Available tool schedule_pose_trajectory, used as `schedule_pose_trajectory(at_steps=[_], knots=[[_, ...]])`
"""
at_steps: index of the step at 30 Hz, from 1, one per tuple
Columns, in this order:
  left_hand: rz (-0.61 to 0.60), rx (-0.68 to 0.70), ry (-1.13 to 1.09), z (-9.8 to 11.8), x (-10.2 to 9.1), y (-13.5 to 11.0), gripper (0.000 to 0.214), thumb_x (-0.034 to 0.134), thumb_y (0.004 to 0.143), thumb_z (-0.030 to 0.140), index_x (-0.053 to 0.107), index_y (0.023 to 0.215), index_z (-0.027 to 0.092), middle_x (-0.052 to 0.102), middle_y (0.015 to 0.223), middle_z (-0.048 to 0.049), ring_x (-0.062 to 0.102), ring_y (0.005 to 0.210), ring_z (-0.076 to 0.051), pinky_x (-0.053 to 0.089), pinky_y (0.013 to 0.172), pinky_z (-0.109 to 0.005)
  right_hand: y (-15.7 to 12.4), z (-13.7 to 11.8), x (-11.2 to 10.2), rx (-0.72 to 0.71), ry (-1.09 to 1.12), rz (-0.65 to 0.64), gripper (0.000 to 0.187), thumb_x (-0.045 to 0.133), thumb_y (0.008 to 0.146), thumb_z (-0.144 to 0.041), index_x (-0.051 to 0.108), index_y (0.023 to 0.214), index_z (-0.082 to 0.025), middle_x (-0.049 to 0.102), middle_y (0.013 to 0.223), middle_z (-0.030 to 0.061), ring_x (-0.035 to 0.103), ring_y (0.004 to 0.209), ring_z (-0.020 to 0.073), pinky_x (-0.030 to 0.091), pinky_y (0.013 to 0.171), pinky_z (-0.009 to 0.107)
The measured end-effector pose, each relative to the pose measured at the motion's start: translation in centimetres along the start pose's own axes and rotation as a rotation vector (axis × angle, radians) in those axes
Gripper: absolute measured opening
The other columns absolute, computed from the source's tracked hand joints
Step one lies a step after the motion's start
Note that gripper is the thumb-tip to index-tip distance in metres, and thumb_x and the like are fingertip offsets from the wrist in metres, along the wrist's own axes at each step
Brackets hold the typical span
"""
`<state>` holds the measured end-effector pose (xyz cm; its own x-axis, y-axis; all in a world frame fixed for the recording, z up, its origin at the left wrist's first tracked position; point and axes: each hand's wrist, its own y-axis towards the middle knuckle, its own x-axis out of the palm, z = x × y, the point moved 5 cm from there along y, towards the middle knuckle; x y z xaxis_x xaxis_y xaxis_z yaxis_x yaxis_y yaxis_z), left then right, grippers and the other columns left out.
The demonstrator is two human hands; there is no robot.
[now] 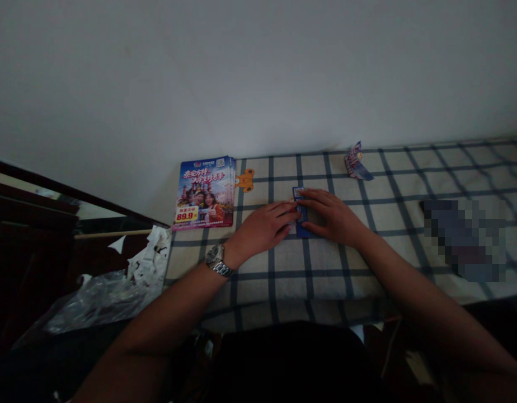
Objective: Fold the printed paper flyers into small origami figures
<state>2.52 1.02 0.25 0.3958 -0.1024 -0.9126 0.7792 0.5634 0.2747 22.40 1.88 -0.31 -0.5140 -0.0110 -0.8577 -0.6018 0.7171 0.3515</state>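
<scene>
A small folded blue paper lies flat on the checked cloth of the bed. My left hand, with a metal watch at the wrist, rests on the paper's left side, fingers stretched out flat. My right hand lies over its right side, fingers flat and pressing down on it. Most of the paper is hidden under my fingers. A stack of colourful flyers sits at the left end of the cloth, near my left hand.
A finished folded paper shape stands near the wall at the back. A blurred dark object lies at the right. Crumpled plastic and white paper scraps sit off the bed's left edge. A white wall runs behind.
</scene>
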Motion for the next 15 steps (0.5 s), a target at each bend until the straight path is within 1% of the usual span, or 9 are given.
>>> schedule_pose_trajectory(at_steps=[4, 8, 15], knots=[[-0.004, -0.004, 0.008, -0.04, 0.02, 0.01, 0.036, 0.054, 0.104, 0.021, 0.059, 0.140, 0.019, 0.054, 0.153, -0.0108, 0.051, 0.144, -0.024, 0.047, 0.120, -0.046, 0.00, 0.00, 0.01, 0.000, 0.005, -0.005, 0.055, 0.070, 0.095, -0.039, 0.058, 0.146, -0.025, 0.055, 0.157, 0.0135, 0.050, 0.147, 0.0340, 0.044, 0.120, 0.061], [-0.008, -0.008, 0.010, 0.00, 0.01, 0.01, 0.037, 0.054, 0.104, 0.020, 0.059, 0.140, 0.020, 0.053, 0.154, -0.0100, 0.050, 0.144, -0.025, 0.047, 0.120, -0.047, 0.02, -0.15, -0.10, -0.003, -0.002, -0.004, 0.054, 0.069, 0.096, -0.039, 0.059, 0.146, -0.022, 0.055, 0.156, 0.0150, 0.050, 0.147, 0.0333, 0.043, 0.122, 0.059], [-0.014, -0.008, 0.005, 0.04, 0.11, 0.04, 0.037, 0.054, 0.104, 0.020, 0.058, 0.141, 0.020, 0.053, 0.155, -0.0106, 0.050, 0.144, -0.024, 0.047, 0.119, -0.046, -0.02, 0.02, -0.03, 0.003, 0.020, -0.001, 0.057, 0.071, 0.094, -0.039, 0.057, 0.148, -0.026, 0.055, 0.157, 0.0134, 0.050, 0.147, 0.0345, 0.043, 0.121, 0.062]])
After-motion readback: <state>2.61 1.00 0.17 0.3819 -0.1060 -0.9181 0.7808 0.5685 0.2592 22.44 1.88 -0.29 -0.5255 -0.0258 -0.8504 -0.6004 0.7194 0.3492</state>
